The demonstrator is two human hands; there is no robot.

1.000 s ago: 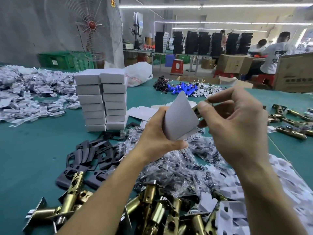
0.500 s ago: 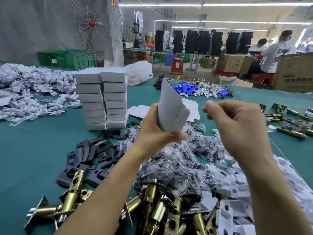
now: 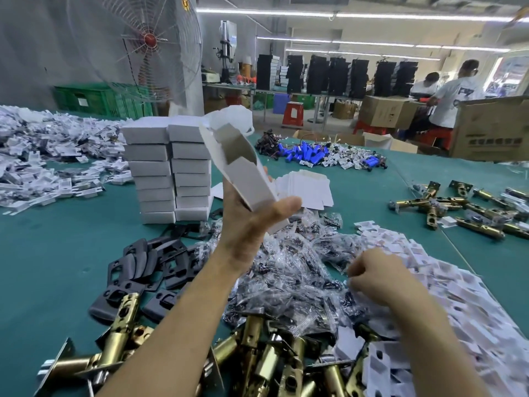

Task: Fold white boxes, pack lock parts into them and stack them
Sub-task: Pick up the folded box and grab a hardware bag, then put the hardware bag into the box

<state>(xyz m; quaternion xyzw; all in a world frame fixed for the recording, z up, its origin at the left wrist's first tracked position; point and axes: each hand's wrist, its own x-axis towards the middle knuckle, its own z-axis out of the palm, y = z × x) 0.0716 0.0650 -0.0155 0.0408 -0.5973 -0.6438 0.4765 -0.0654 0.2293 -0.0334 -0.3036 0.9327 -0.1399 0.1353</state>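
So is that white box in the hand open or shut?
Open: the box in the left hand has its top flaps standing up, grey inside showing.

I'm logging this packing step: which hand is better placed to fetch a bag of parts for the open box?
The right hand: it is down at the pile of bags, fingers curled. The left hand is raised and busy gripping the open white box.

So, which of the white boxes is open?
The box gripped in the left hand: its upper end gapes with flaps unfolded, while those in the two stacks are all closed.
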